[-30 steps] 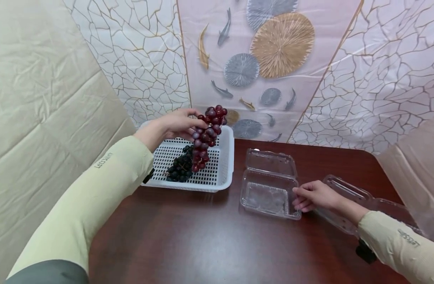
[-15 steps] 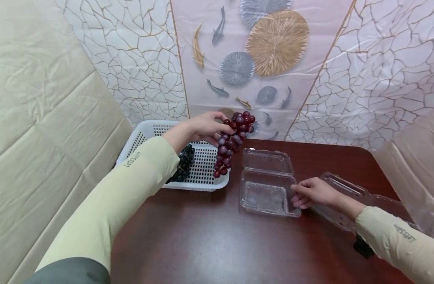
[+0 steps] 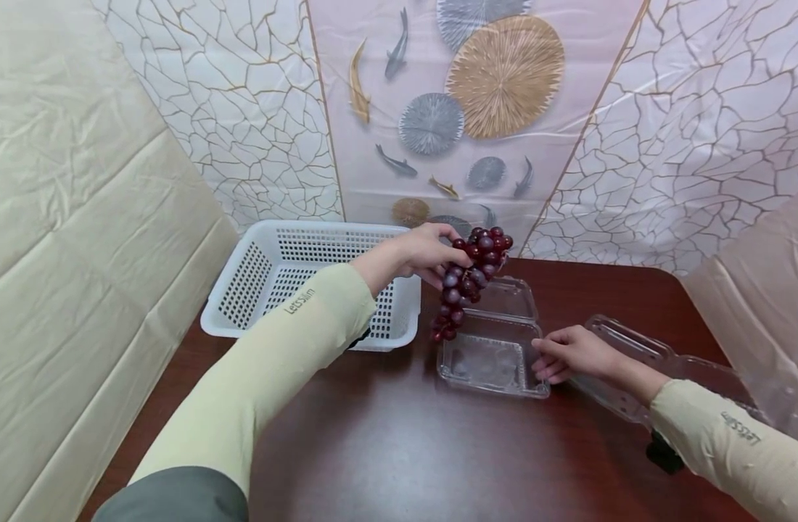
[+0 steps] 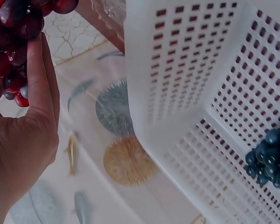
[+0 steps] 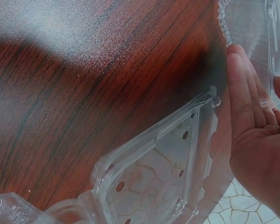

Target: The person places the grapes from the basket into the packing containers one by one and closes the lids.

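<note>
My left hand (image 3: 428, 254) grips a bunch of red grapes (image 3: 477, 272) in the air, hanging over the left side of an open clear plastic clamshell box (image 3: 487, 362). In the left wrist view, the fingers of the left hand (image 4: 32, 126) lie along the red grapes (image 4: 14, 42). My right hand (image 3: 575, 351) holds the box's right wall. From the right wrist view, the right hand (image 5: 256, 116) has its fingers outside the clear wall (image 5: 247, 28) and its thumb across from them. Inside the box I see no fruit.
A white perforated basket (image 3: 232, 290) stands at the left. It holds dark grapes (image 4: 273, 161), hidden behind my left arm in the head view. Another open clear clamshell box (image 3: 634, 344) lies right of my right hand. A patterned cloth (image 3: 432, 123) hangs behind the table (image 3: 399, 435).
My left hand has carried the red grapes rightward, from above the basket to above the clear box. The right hand has stayed at the box's wall.
</note>
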Demonstrator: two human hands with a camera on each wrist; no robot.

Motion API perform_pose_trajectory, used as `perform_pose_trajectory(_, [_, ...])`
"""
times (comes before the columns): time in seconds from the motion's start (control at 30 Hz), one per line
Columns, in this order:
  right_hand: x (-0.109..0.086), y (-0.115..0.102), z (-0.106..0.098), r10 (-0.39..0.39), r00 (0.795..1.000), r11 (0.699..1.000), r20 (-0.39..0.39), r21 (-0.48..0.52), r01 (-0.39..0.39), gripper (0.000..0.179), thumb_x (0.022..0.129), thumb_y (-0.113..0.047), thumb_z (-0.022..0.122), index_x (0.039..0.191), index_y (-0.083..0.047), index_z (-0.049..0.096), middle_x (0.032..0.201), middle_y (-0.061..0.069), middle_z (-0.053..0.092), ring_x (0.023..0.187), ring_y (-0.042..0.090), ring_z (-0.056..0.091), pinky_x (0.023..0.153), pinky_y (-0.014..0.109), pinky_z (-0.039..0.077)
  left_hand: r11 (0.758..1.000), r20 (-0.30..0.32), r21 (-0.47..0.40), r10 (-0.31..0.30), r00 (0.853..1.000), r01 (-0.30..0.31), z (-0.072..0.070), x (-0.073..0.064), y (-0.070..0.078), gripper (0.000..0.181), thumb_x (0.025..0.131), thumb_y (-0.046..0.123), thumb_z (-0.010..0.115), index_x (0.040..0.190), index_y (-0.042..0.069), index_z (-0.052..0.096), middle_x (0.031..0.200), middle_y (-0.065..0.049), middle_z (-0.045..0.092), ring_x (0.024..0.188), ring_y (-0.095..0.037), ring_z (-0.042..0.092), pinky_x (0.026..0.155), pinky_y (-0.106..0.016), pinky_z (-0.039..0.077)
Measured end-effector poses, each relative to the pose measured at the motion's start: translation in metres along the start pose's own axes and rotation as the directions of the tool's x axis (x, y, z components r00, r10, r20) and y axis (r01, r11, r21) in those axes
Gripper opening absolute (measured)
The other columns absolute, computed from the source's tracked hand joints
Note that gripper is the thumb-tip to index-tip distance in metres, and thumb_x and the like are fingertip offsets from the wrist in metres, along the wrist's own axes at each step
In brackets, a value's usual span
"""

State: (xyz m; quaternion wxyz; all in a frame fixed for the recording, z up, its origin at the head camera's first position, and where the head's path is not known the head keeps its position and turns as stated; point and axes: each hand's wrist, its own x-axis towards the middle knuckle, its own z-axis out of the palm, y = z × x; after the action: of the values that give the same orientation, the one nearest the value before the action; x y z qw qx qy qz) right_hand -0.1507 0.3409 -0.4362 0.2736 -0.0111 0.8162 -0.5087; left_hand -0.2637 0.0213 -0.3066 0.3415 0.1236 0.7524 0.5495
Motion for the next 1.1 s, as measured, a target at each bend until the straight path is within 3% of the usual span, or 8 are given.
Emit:
perform_pose_trajectory(0.43, [-0.003,-0.002,0.0,-0.008,1.0,1.0,-0.009,-0.017,0.008,0.042,0.115,-0.021,0.053,0.122,0.019,0.065,0.099,0.024,0.078,0.08,0.021,0.079,0.073,0.041,0.067,0.99,0.079,0.113,0.071,0.994,-0.08,0.033,0.018,-0.011,0.03,0.098,0.006,0.074,0.122,0.004,0.056,0.092,-0.009,0.061,0.066,-0.019,0.066,0.075,-0.046,0.067])
perform_pose_trajectory(0.57, [-0.003,-0.002,0.001,-0.003,1.0,1.0,-0.007,-0.01,0.003,0.043,0.115,-0.021,0.053,0.121,0.019,0.065,0.099,0.025,0.078,0.081,0.022,0.079,0.073,0.04,0.067,0.972,0.076,0.196,0.116,0.99,-0.129,0.044,0.023,-0.02,0.028,0.097,0.005,0.076,0.121,0.005,0.061,0.097,-0.011,0.063,0.063,-0.018,0.065,0.07,-0.045,0.067])
perform_pose_trajectory(0.67, [-0.003,-0.002,0.001,0.0,1.0,1.0,-0.006,-0.008,0.0,0.042,0.115,-0.021,0.052,0.121,0.019,0.065,0.1,0.024,0.078,0.081,0.022,0.079,0.074,0.04,0.067,0.946,0.066,0.284,0.141,0.988,-0.154,0.051,0.026,-0.028,0.026,0.096,0.007,0.078,0.118,0.007,0.064,0.112,-0.012,0.066,0.063,-0.018,0.066,0.066,-0.043,0.066])
perform_pose_trajectory(0.77, [-0.003,-0.001,0.001,-0.002,1.0,1.0,-0.007,-0.016,0.002,0.043,0.115,-0.022,0.052,0.121,0.019,0.065,0.1,0.024,0.079,0.081,0.022,0.079,0.073,0.04,0.067,0.901,0.071,0.393,0.173,0.982,-0.187,0.055,0.029,-0.035,0.025,0.095,0.01,0.078,0.116,0.009,0.065,0.124,-0.012,0.066,0.063,-0.021,0.069,0.065,-0.042,0.066])
perform_pose_trajectory(0.83, [-0.002,-0.001,0.001,-0.002,1.0,1.0,-0.009,-0.018,0.001,0.043,0.115,-0.022,0.052,0.121,0.019,0.065,0.1,0.024,0.079,0.081,0.022,0.079,0.073,0.04,0.067,0.852,0.08,0.478,0.203,0.976,-0.216,0.057,0.03,-0.038,0.024,0.095,0.012,0.078,0.116,0.01,0.065,0.124,-0.012,0.068,0.065,-0.023,0.07,0.065,-0.04,0.066])
perform_pose_trajectory(1.0, [-0.002,0.001,0.001,0.005,1.0,1.0,-0.017,-0.023,-0.005,0.043,0.115,-0.022,0.052,0.12,0.018,0.066,0.1,0.024,0.079,0.082,0.022,0.079,0.074,0.04,0.067,0.67,0.13,0.676,0.302,0.944,-0.307,0.06,0.034,-0.046,0.026,0.094,0.017,0.077,0.117,0.011,0.066,0.109,-0.005,0.07,0.092,-0.018,0.067,0.084,-0.025,0.056])
perform_pose_trajectory(1.07, [-0.002,0.001,0.001,0.005,1.0,1.0,-0.016,-0.029,-0.006,0.043,0.115,-0.023,0.051,0.12,0.017,0.066,0.1,0.023,0.079,0.082,0.023,0.079,0.074,0.041,0.067,0.609,0.161,0.719,0.323,0.933,-0.335,0.062,0.035,-0.049,0.028,0.095,0.018,0.077,0.12,0.011,0.066,0.108,-0.002,0.068,0.1,-0.017,0.062,0.094,-0.025,0.049])
perform_pose_trajectory(1.1, [-0.002,0.001,0.001,0.007,1.0,1.0,-0.019,-0.029,-0.008,0.044,0.115,-0.023,0.052,0.121,0.017,0.066,0.1,0.023,0.079,0.082,0.023,0.079,0.075,0.041,0.067,0.592,0.177,0.729,0.322,0.93,-0.343,0.062,0.036,-0.05,0.029,0.095,0.018,0.076,0.121,0.011,0.065,0.107,-0.002,0.068,0.101,-0.018,0.062,0.097,-0.028,0.048])
